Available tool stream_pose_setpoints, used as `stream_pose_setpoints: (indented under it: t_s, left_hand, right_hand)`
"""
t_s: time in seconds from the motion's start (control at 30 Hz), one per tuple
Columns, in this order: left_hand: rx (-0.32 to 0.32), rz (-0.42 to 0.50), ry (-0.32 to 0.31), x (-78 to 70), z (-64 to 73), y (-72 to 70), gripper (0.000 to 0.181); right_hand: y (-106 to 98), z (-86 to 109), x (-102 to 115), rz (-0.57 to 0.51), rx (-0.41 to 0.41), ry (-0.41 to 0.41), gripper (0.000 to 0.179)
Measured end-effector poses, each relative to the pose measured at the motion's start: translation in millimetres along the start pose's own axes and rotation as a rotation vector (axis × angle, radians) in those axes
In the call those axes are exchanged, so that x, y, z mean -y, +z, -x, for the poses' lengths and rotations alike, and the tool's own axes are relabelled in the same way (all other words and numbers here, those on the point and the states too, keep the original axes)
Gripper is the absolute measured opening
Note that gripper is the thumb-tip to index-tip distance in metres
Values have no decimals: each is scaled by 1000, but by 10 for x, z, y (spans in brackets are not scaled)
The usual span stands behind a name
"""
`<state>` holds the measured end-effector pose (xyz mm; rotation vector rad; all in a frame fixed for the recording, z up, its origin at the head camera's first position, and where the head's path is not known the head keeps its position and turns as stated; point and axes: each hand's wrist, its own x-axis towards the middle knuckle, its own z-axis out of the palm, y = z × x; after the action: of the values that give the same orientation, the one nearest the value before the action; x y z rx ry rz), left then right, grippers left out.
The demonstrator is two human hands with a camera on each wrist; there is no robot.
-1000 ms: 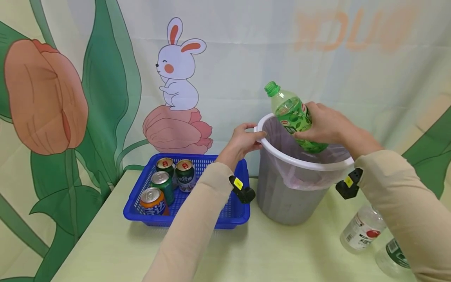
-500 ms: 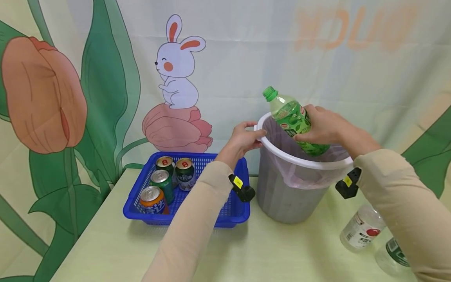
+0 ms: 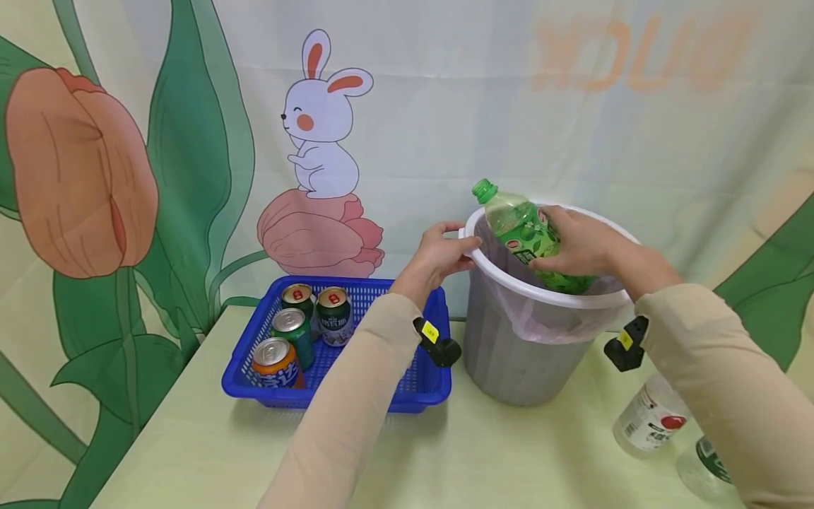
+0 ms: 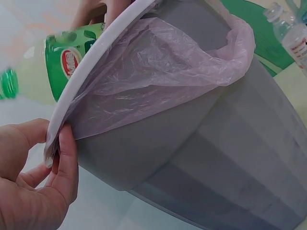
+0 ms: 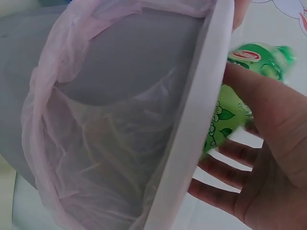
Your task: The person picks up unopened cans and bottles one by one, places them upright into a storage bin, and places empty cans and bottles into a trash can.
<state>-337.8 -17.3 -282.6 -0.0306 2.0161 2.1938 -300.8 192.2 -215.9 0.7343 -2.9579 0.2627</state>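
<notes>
A grey trash bin [image 3: 521, 360] with a white rim stands on the table, lined with a thin pinkish bag [image 3: 540, 329]. My left hand [image 3: 437, 256] pinches the rim on its left side, thumb on top and fingers underneath, as the left wrist view shows. In my right hand [image 3: 584, 242] is a green-capped plastic bottle [image 3: 523, 227] with a green label, gripped around its middle. It tilts with its cap up and to the left, above the rim. The bottle's lower end is inside the bin's mouth.
Left of the bin sits a blue plastic basket [image 3: 337, 407] holding several drink cans [image 3: 291, 332]. Right of it, a clear bottle [image 3: 651, 417] and another clear bottle [image 3: 702, 466] are partly covered by my right sleeve. A printed curtain [image 3: 420, 127] hangs behind.
My right hand has moved down with the bottle, which sits lower in the bin's mouth and leans further to the left. My left hand stays on the rim.
</notes>
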Motion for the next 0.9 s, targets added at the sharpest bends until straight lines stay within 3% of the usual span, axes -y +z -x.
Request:
stream_pose_setpoints:
  t_s: [0.1, 0.5, 0.9]
  left_hand:
    - [6, 5, -1, 10, -6, -2, 49]
    - [3, 11, -2, 20, -21, 23, 48]
    - [-2, 4, 0, 9, -16, 24, 46]
  right_hand:
    - [10, 17, -6, 7, 14, -12, 85]
    - [-4, 105, -27, 50, 71, 1, 68]
    - [-38, 173, -85, 44, -48, -21, 45]
